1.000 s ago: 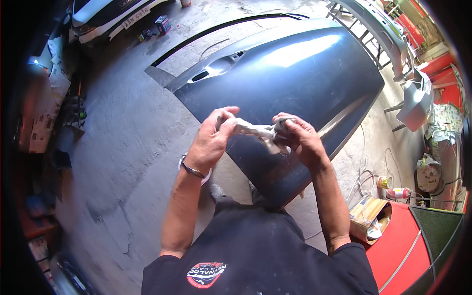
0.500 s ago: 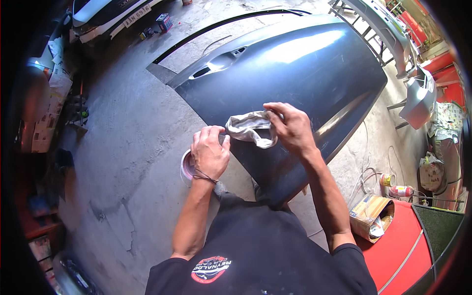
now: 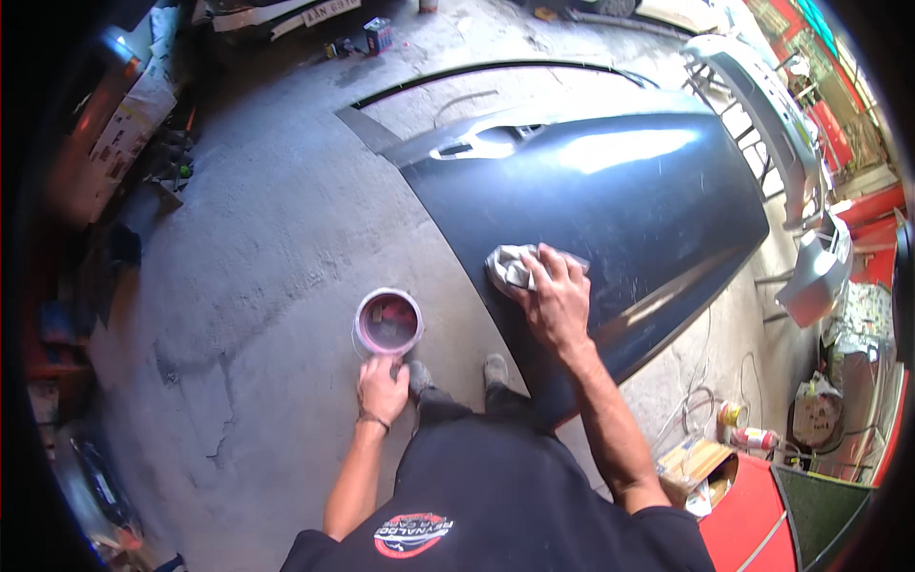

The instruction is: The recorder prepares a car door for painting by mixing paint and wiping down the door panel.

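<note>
My right hand [image 3: 558, 300] is closed on a crumpled grey-white cloth [image 3: 515, 268], which lies against the dark car hood [image 3: 629, 214] near its left edge. On the floor to the left of the hood is a round pinkish bucket [image 3: 419, 336] with dark contents and some reddish reflection inside. Lowered by my side, my left hand [image 3: 383, 386] overlaps the bucket's near rim in the picture. Its fingers look loosely extended, with nothing visible in them; whether they touch the rim I cannot tell.
Silver-grey bumpers [image 3: 777, 119] stand on racks at the right. A cardboard box [image 3: 701, 467] sits on a red panel [image 3: 753, 510] at lower right, near small cans and a hose. A black curved trim strip [image 3: 496, 65] lies beyond the hood. Vehicles are parked at the back.
My right hand has bunched the spread cloth and brought it down onto the hood. My left hand has come away from the cloth and dropped lower, uncovering the bucket. The view has shifted.
</note>
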{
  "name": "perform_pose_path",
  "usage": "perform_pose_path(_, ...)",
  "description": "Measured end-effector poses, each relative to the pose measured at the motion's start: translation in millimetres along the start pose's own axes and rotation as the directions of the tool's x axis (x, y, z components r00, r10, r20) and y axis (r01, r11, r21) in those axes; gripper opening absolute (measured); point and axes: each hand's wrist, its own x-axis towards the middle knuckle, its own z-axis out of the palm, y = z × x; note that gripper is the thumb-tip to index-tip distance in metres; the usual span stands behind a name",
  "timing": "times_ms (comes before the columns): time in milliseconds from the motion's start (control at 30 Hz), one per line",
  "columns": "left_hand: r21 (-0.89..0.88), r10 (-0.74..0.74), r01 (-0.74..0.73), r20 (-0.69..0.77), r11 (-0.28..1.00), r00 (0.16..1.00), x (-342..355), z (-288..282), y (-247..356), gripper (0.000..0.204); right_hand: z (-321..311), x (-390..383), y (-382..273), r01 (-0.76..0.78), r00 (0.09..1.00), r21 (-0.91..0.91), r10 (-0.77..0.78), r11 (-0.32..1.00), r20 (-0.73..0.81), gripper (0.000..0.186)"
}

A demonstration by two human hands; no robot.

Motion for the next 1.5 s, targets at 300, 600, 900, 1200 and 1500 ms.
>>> perform_pose_path(300, 0.485, -0.585, 0.329, 0.699, 0.810, 0.411, -280, 56, -297, 0.061, -59, 17, 9, -0.153, 0.946, 0.182, 0.197, 0.971, -0.257, 0.052)
perform_pose_path(600, 0.293, -0.214, -0.236, 0.927, 0.927, 0.309, -269, 23, -359, 0.022, -20, -19, -17, -0.099, 0.978, -0.007, 0.096, 0.995, -0.188, 0.048)
perform_pose_path(900, -0.217, -0.472, 0.602, 0.444, 0.768, 0.762, -7, 31, -309, 0.044, 75, 5, 11, -0.050, 0.985, -0.117, 0.069, 0.992, 0.160, 0.103)
perform_pose_path(1200, -0.280, -0.130, 0.257, 0.403, 0.925, 0.906, 216, 14, -47, 0.050, 147, 170, 23, -0.040, 0.999, -0.249, 0.046, 0.968, 0.017, 0.106)
perform_pose_path(1500, -0.648, -0.190, 0.523, 0.514, 0.554, 0.837, 369, -27, -11, 0.069, 94, 162, 97, -0.059, 0.994, -0.209, 0.077, 0.976, 0.081, 0.111)
